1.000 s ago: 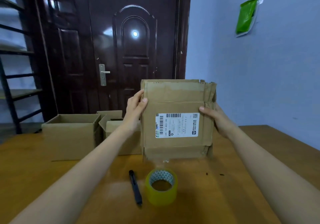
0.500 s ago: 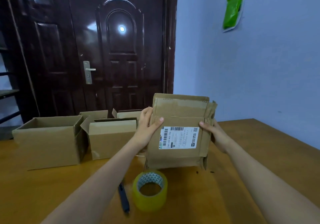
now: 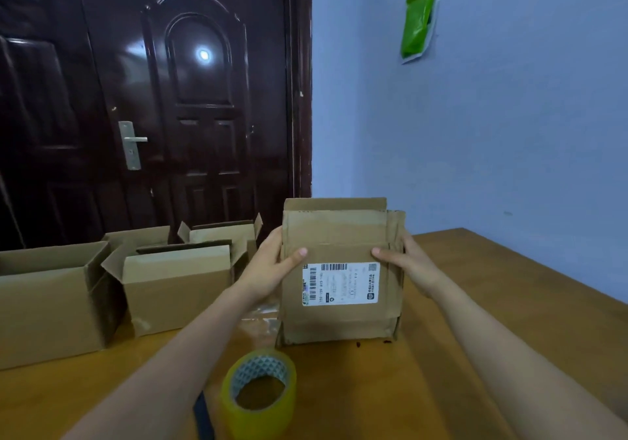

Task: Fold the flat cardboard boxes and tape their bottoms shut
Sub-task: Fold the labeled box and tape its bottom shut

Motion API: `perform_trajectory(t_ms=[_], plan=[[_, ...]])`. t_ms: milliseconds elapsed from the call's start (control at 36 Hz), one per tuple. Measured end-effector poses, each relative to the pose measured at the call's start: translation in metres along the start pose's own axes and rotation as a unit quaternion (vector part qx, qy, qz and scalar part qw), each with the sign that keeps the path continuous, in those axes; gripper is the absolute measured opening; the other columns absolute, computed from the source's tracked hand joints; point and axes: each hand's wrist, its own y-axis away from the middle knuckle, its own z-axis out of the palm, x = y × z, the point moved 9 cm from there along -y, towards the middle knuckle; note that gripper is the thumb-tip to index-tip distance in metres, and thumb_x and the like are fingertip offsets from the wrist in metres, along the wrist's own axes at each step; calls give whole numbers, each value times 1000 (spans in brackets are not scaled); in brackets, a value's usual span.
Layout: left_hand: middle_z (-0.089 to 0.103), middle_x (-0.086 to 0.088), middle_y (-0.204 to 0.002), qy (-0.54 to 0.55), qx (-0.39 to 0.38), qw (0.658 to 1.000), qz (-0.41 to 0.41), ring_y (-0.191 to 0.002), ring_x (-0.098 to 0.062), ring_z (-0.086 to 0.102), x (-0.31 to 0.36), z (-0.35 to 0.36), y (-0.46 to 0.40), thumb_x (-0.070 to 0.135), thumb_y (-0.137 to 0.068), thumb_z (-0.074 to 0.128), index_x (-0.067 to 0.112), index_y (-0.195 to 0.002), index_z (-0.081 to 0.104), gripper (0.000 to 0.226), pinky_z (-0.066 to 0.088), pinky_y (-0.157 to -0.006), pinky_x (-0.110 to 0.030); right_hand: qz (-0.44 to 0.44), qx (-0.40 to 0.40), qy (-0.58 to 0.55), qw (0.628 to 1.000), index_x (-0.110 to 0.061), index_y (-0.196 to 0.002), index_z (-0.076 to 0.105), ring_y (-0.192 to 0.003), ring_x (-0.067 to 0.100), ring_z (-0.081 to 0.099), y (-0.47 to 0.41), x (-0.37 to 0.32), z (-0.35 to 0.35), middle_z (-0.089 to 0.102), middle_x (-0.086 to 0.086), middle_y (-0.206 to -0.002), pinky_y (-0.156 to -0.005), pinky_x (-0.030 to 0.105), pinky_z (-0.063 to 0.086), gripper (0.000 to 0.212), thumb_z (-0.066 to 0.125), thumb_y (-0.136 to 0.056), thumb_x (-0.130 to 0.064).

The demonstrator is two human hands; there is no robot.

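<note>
Now, step in hand: the flat box (image 3: 341, 269) stands on its lower edge on the surface (image 3: 475, 303), still collapsed, held from both sides; opening it into a tube looks to be the step just starting.
Left hand (image 3: 268, 268): fingers wrapped round the box's left edge, thumb pressed on the front panel beside the label (image 3: 341, 284).
Right hand (image 3: 406, 263): fingers curled behind the right edge, thumb on the front panel above the label's right corner; both hands are grasping the box.
Box position: near the middle of the surface, toward its far edge, upright, label facing the person.
Done so far, judged from the scene: three boxes already stand formed by the far left of the surface, the big box (image 3: 51, 303), the mid box (image 3: 176, 286) and the back box (image 3: 224, 235), all open at the top.
Tape (image 3: 259, 393): roll lying flat near the front edge, apart from the box, untouched.
Pen (image 3: 203, 419): dark, just left of the tape, partly hidden by the left forearm.
Next move calls for: pushing the two side edges toward each other so the panels spring square, then turning the box bottom-up, folding in the four flaps and reaching for the tape.
Risk: the cardboard looks creased and reused, so the panels may buckle off the scored lines.
</note>
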Motion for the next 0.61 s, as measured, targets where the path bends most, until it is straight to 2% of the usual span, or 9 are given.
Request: perform_trajectory(t_ms=[56, 139, 194, 278, 333, 389, 444, 528, 611], plan=[[55, 12, -126, 34, 6, 999, -8, -111, -1, 55, 0, 0, -2, 50, -82, 57, 26, -135, 41, 60, 46, -82, -14, -11, -11, 21, 1000, -29, -128, 47, -110, 4, 59, 1, -9, 1, 60, -11, -124, -89, 22, 46, 53, 70, -80, -33], [57, 3, -124, 89, 38, 995, -24, -109, -5, 58, 0, -3, -3, 50, -86, 52, 25, -125, 49, 47, 50, -86, -22, -17, -9, 39, 999, -25, -127, 52, -110, 3, 59, 1, -16, 1, 62, -12, -122, -94, 23, 45, 49, 59, -83, -45], [57, 0, -122, 102, 53, 993, -39, -107, -7, 59, -2, -4, -4, 49, -88, 53, 26, -118, 51, 38, 51, -88, -26, -18, 6, 40, 999, -23, -125, 55, -107, 2, 59, 0, -20, 0, 62, -11, -120, -87, 18, 44, 41, 51, -91, -44], [52, 0, -125, 100, 73, 990, -61, -105, -9, 56, -2, -5, -8, 29, -94, 54, 25, -116, 51, 22, 46, -79, -22, -25, 75, 67, 995, -17, -116, 61, -107, 7, 55, -6, -21, -10, 61, -5, -116, -82, 16, 39, 31, 43, -98, -36], [45, 0, -129, 120, 84, 985, -88, -104, -11, 54, -5, -4, -11, 19, -93, 53, 24, -114, 49, 22, 44, -75, -23, -16, 109, 71, 991, -15, -110, 61, -111, 13, 53, -10, -17, -16, 58, 0, -119, -81, 19, 39, 25, 45, -99, -29], [40, 2, -131, 164, 88, 974, -130, -103, -14, 54, -11, -2, -11, 17, -92, 53, 24, -110, 50, 20, 46, -74, -25, 1, 119, 64, 991, -16, -123, 54, -113, 14, 51, -13, -12, -18, 51, 0, -128, -77, 18, 40, 28, 50, -97, -25], [40, 1, -133, 193, 88, 964, -162, -106, -19, 55, -18, 0, -11, 16, -90, 54, 24, -106, 52, 18, 48, -78, -30, 12, 114, 51, 992, -21, -142, 36, -112, 14, 49, -15, -12, -18, 43, -2, -135, -74, 18, 40, 49, 53, -95, -21], [48, 0, -123, 197, 75, 963, -169, -95, -15, 56, -17, 1, -13, 13, -90, 54, 21, -121, 42, 34, 46, -71, -26, 24, 91, 50, 994, -26, -151, 12, -113, 13, 45, -17, -13, -16, 32, -3, -146, -87, 25, 36, 69, 53, -96, -20], [40, 5, -127, 170, 66, 969, -167, -97, -10, 51, -16, -2, -18, 13, -91, 54, 21, -143, 25, 60, 42, -69, -23, 33, 54, 55, 997, -30, -152, 7, -114, 9, 44, -20, -14, -10, 26, -8, -152, -92, 24, 36, 71, 50, -97, -20]])
